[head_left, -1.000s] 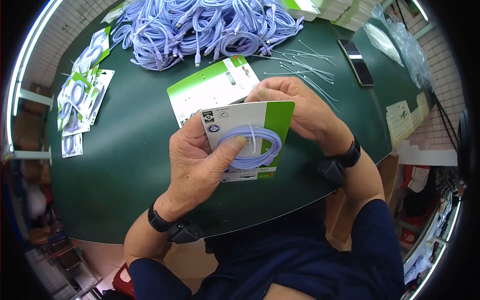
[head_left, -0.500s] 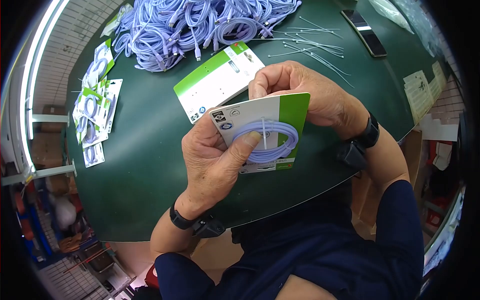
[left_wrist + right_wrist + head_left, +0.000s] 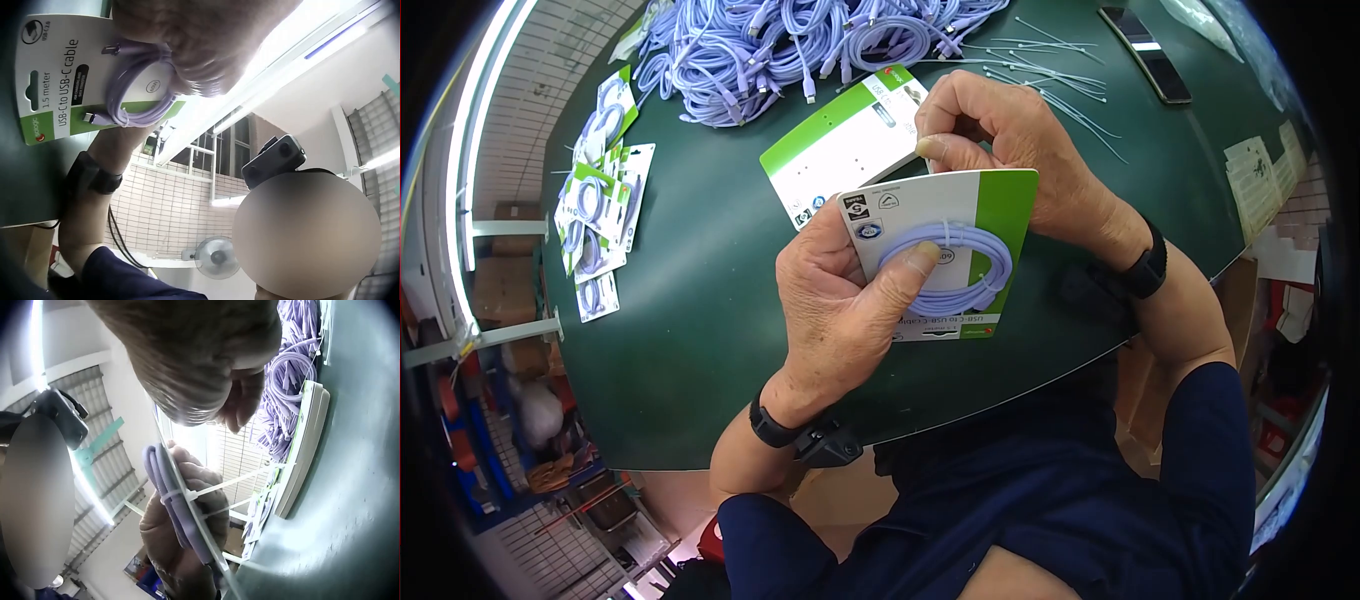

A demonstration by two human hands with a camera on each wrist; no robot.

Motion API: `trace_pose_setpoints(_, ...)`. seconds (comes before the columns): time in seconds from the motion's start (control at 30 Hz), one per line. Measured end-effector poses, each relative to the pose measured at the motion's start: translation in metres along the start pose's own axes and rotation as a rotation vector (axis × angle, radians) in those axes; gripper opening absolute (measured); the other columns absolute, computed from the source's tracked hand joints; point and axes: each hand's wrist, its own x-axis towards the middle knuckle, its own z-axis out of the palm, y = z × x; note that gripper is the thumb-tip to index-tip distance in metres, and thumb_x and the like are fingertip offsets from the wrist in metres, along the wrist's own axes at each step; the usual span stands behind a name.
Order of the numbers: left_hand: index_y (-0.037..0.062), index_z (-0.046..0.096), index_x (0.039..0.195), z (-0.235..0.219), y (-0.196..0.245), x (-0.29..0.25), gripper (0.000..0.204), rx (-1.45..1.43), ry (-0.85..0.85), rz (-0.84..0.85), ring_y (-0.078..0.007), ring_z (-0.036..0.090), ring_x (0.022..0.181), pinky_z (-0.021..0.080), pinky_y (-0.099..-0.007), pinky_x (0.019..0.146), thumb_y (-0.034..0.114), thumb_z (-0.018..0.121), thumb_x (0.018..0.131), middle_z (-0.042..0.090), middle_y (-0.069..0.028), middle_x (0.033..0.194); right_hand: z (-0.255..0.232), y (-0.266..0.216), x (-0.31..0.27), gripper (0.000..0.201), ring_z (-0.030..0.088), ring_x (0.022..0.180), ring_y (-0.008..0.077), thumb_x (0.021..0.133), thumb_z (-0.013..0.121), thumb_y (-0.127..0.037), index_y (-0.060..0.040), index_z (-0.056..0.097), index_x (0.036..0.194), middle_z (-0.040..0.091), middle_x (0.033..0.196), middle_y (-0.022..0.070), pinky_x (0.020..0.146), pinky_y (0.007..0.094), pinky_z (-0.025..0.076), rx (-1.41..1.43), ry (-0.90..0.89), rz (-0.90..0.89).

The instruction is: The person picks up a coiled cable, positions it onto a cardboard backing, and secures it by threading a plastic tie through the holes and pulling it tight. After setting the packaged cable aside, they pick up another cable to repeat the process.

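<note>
My left hand [image 3: 840,300] grips a white-and-green packaging card [image 3: 960,250] above the green table [image 3: 690,300]; its thumb presses a coiled purple cable [image 3: 960,265] against the card's face. The left wrist view shows the card [image 3: 50,75] and the cable [image 3: 134,75] from below. My right hand [image 3: 1000,150] is behind the card's top edge, fingers curled, pinching a thin white zip tie [image 3: 231,481] that runs around the coil [image 3: 169,500]. A stack of blank cards [image 3: 850,140] lies on the table just beyond.
A heap of loose purple cables [image 3: 800,45] fills the far side of the table. Finished carded cables [image 3: 600,190] lie at the left. Loose zip ties [image 3: 1050,70] and a phone [image 3: 1145,45] lie at the far right, with paper slips [image 3: 1255,180] near the right edge.
Both hands with the card have risen slightly toward the far side. The right hand has shifted up behind the card's top edge. The left thumb stays on the coil.
</note>
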Motion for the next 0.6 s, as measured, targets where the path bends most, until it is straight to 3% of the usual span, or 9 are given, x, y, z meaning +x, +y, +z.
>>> trace_pose_setpoints(0.27, -0.0055, 0.063, 0.123, 0.002, 0.002, 0.0, 0.038, -0.048, 0.074, 0.043, -0.0171, 0.074, 0.096, 0.061, -0.0307, 0.086, 0.006, 0.081, 0.09, 0.076, -0.015, 0.108, 0.009, -0.002, -0.001, 0.011, 0.061, 0.074, 0.0093, 0.098, 0.069, -0.006, -0.0012, 0.06, 0.096, 0.064, 0.083, 0.0029, 0.066, 0.0246, 0.052, -0.181, 0.055, -0.232)
trace_pose_setpoints(0.33, -0.0031, 0.064, 0.117, -0.002, 0.001, -0.001, 0.034, 0.063, 0.074, 0.032, -0.0156, 0.074, 0.092, 0.06, -0.0301, 0.083, 0.006, 0.082, 0.089, 0.076, -0.013, 0.103, 0.011, -0.003, -0.001, 0.01, 0.061, 0.074, 0.0093, 0.098, 0.069, -0.005, -0.0012, 0.06, 0.096, 0.064, 0.083, 0.0029, 0.066, 0.0246, 0.052, -0.196, 0.047, -0.267)
trace_pose_setpoints(0.47, 0.0002, 0.064, 0.109, -0.006, 0.002, 0.002, 0.031, 0.083, 0.063, 0.043, -0.0137, 0.073, 0.086, 0.06, -0.0297, 0.078, 0.007, 0.084, 0.087, 0.076, -0.0102, 0.095, 0.014, -0.009, -0.003, 0.01, 0.061, 0.074, 0.0088, 0.101, 0.067, -0.008, -0.0022, 0.06, 0.096, 0.064, 0.087, 0.0038, 0.066, 0.0232, 0.051, -0.086, 0.148, -0.171)
trace_pose_setpoints(0.57, 0.0016, 0.064, 0.107, -0.005, 0.0, 0.002, 0.03, 0.015, 0.067, 0.024, -0.0129, 0.072, 0.084, 0.06, -0.0297, 0.077, 0.008, 0.085, 0.086, 0.076, -0.0092, 0.094, 0.012, -0.025, -0.003, 0.012, 0.058, 0.074, 0.0074, 0.104, 0.065, -0.01, -0.0037, 0.059, 0.096, 0.063, 0.094, 0.005, 0.067, 0.0219, 0.05, 0.316, 0.152, 0.1)
trace_pose_setpoints(0.6, 0.002, 0.063, 0.106, -0.006, 0.0, 0.004, 0.03, -0.024, 0.072, 0.001, -0.0127, 0.072, 0.085, 0.06, -0.0297, 0.078, 0.008, 0.085, 0.087, 0.076, -0.0091, 0.095, 0.011, -0.027, -0.003, 0.012, 0.058, 0.074, 0.0074, 0.104, 0.065, -0.01, -0.0037, 0.059, 0.096, 0.063, 0.094, 0.005, 0.067, 0.0219, 0.05, 0.302, 0.139, 0.095)
